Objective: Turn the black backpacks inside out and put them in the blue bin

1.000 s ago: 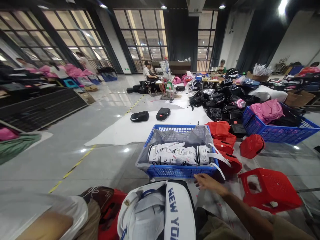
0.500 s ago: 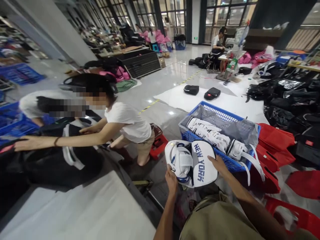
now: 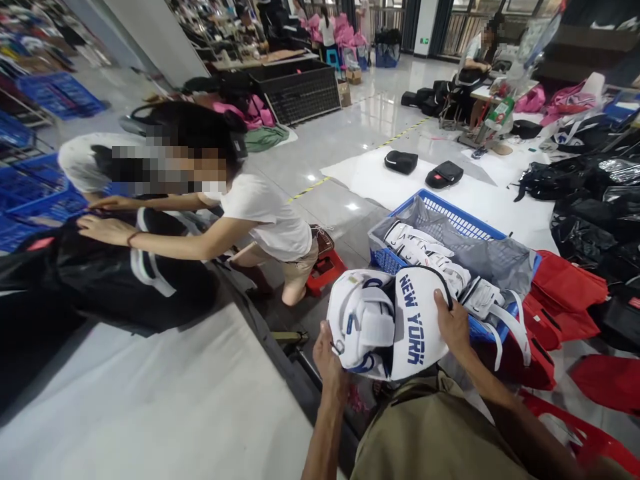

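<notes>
I hold a white bag [image 3: 387,323] with blue "NEW YORK" lettering above my lap. My left hand [image 3: 327,360] grips its lower left edge. My right hand [image 3: 453,323] clasps its right side. Just beyond it stands a blue plastic basket [image 3: 450,220], lined with grey plastic and filled with several similar white bags [image 3: 430,257].
A co-worker in a white shirt [image 3: 265,217] crouches at left, hands on a black bag [image 3: 115,280] lying on a white sheet [image 3: 150,413]. Red bags [image 3: 565,293] and a red stool [image 3: 575,427] lie at right, black bags [image 3: 590,200] beyond. Other people work far back.
My view has swung left and down, bringing the crouching co-worker into sight. My left hand took hold of the white bag, and both hands have lifted it slightly closer.
</notes>
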Action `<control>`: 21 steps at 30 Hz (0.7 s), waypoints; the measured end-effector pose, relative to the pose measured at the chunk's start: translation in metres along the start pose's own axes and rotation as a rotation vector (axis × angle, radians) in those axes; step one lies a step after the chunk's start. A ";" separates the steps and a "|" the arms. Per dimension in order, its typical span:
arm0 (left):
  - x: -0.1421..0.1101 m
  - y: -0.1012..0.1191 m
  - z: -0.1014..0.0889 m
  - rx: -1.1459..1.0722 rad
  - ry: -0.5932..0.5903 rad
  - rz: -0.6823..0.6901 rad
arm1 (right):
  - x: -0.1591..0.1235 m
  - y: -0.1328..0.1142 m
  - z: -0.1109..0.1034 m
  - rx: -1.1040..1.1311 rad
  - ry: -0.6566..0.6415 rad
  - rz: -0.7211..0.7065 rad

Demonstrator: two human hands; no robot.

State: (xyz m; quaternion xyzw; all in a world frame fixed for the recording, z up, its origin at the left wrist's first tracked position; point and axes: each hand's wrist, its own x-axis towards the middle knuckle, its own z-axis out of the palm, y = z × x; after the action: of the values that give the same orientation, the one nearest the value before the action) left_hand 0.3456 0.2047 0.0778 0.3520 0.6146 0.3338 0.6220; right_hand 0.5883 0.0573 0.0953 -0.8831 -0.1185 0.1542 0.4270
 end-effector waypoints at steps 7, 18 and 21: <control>0.015 -0.071 0.007 0.158 -0.089 0.043 | 0.010 0.091 0.002 -0.175 -0.127 0.305; 0.027 -0.051 0.023 0.256 -0.232 0.139 | 0.025 0.086 -0.008 -0.283 -0.235 0.164; 0.044 -0.046 0.018 0.305 -0.239 0.148 | 0.055 0.046 0.008 -0.310 -0.238 -0.113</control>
State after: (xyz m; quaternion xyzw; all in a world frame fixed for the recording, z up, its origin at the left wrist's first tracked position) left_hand 0.3633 0.2168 0.0155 0.5234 0.5523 0.2377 0.6037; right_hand 0.6398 0.0538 0.0454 -0.9056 -0.2400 0.2132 0.2771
